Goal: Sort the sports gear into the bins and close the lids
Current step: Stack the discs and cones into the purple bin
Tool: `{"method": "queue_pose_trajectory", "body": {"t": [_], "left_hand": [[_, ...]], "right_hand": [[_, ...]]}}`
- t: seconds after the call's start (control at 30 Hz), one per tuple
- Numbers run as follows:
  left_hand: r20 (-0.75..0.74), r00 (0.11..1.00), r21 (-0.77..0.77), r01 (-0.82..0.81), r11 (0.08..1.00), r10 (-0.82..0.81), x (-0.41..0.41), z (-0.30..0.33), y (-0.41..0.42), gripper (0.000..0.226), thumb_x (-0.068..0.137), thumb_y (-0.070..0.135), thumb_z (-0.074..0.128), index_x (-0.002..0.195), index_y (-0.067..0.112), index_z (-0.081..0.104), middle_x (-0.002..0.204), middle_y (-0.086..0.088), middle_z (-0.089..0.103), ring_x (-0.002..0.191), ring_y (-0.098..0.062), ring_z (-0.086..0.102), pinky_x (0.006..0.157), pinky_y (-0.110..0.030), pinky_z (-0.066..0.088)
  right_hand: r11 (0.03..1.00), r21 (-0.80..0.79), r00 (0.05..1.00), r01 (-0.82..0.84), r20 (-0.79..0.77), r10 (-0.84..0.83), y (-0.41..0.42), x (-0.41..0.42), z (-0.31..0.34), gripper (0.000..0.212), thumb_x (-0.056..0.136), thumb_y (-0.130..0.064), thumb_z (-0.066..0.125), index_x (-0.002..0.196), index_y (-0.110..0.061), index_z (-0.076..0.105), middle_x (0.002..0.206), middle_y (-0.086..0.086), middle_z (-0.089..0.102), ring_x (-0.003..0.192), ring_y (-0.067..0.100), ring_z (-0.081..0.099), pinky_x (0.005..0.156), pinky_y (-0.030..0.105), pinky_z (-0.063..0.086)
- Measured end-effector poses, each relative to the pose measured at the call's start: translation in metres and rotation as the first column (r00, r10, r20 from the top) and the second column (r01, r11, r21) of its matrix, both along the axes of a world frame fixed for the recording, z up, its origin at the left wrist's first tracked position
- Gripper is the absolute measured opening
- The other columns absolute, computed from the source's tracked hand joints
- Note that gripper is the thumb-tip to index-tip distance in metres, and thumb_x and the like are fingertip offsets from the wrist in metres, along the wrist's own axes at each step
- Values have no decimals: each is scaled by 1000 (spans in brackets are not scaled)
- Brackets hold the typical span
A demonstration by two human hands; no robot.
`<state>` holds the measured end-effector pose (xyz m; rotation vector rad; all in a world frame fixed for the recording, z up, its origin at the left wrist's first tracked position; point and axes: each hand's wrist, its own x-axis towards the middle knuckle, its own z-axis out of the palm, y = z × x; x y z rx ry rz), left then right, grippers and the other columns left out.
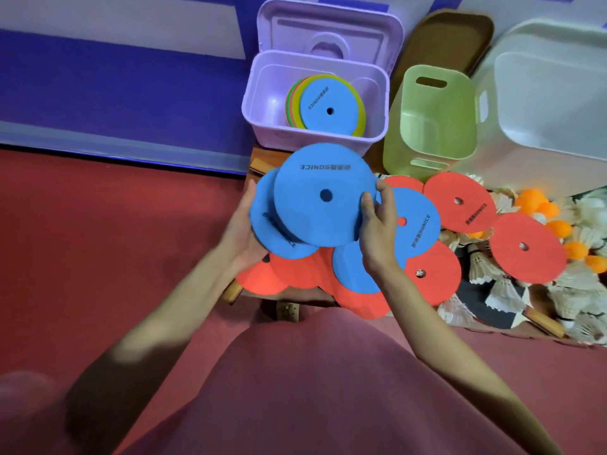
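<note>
The left hand (244, 231) cups the left edge of a blue disc (279, 231), fingers hidden behind it, thumb up along its rim. The right hand (377, 231) pinches the right edge of a second blue disc (323, 195) — the upper one, printed SONICE with a centre hole — which overlaps the first. Both discs are lifted above the pile, just near of the purple bin (259, 116).

Under the hands more flat marker discs lie overlapping on the floor: a blue disc with lettering (417, 221) just right of the right hand, another blue one (351, 270) beneath the wrist, and red discs (295, 274) spread near and left of them. Further right lie two more red discs (460, 201) and (528, 247), resting on a heap of white shuttlecocks (502, 290) and orange ping-pong balls (528, 198).

The purple bin stands open at the far side, its lid (328, 27) tipped up behind it; inside leans a stack of discs (328, 106) with a blue one facing out and yellow, green and orange rims behind. To its right stands an open green bin (430, 139), a brown lid (450, 37) propped behind it, and at the far right a larger white bin (542, 133), also open — all on red carpet (98, 241) by a blue-and-white wall (115, 77)
</note>
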<state>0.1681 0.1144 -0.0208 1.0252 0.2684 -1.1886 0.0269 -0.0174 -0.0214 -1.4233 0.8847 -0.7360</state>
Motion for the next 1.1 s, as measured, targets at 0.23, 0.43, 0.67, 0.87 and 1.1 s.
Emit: {"method": "queue_pose_trajectory", "body": {"t": [0.23, 0.43, 0.67, 0.87, 1.1], "left_hand": [[-165, 981, -179, 76, 981, -106, -23, 3, -17, 66, 92, 50, 34, 142, 10, 42, 143, -13, 48, 132, -29, 45, 99, -44, 48], [-140, 989, -78, 27, 997, -38, -26, -3, -22, 54, 100, 51, 26, 127, 17, 58, 132, -6, 60, 120, -28, 57, 92, -43, 52], [-138, 990, -17, 14, 1000, -16, -22, -13, -25, 59, 99, 55, 25, 130, 17, 57, 129, -9, 62, 122, -31, 55, 98, -45, 45], [-139, 989, -1, 44, 999, -43, -21, -14, -26, 56, 99, 53, 28, 132, 18, 56, 129, -8, 62, 121, -30, 56, 99, -45, 45], [-116, 993, 7, 25, 1000, -24, -16, -12, -29, 45, 98, 48, 35, 122, 20, 61, 127, -5, 63, 120, -28, 57, 105, -45, 41]], "right_hand": [[969, -226, 958, -96, -284, 29, 18, -12, -18, 21, 99, -17, 45, 117, -5, 44, 82, -12, 51, 75, 10, 51, 69, 29, 39], [946, -305, 855, -108, -514, -68, 3, -41, -42, 32, 97, -19, 49, 125, -5, 48, 110, 17, 51, 93, 28, 54, 85, 39, 44], [962, -269, 551, 48, -796, -251, -12, -90, -71, 54, 83, -29, 69, 119, 5, 47, 116, 26, 49, 111, 41, 43, 94, 40, 33], [972, -228, 447, 53, -865, -228, -14, -94, -87, 67, 72, -41, 77, 110, 6, 48, 111, 23, 53, 108, 38, 43, 89, 38, 32], [992, -125, 616, -23, -783, -84, -23, -102, -69, 32, 91, -18, 56, 108, 0, 35, 96, 23, 58, 90, 44, 58, 66, 43, 39]]}}
